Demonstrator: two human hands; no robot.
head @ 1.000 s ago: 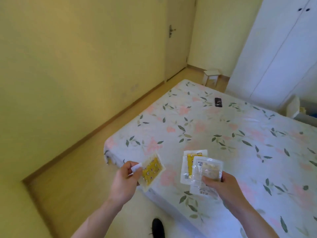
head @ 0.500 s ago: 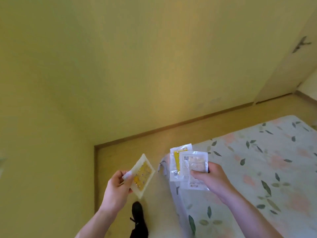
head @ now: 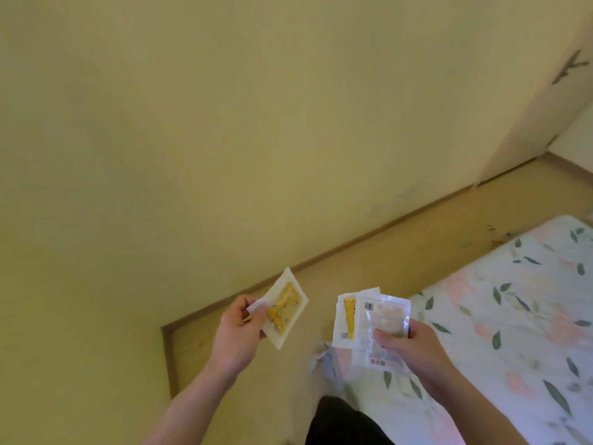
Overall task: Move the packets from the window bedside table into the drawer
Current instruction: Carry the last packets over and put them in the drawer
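While heading for the drawer, carrying both loads: left hand [head: 239, 335] pinching one yellow-patterned clear plastic packet [head: 285, 308], right hand [head: 412, 346] gripping two fanned clear sachets [head: 372, 322] beside floral bed [head: 519, 309], probably for sorting.

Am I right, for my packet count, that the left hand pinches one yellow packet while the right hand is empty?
Not quite. The head view shows the right hand gripping overlapping packets, at least two. The rest stands: the left hand pinches one yellow packet.
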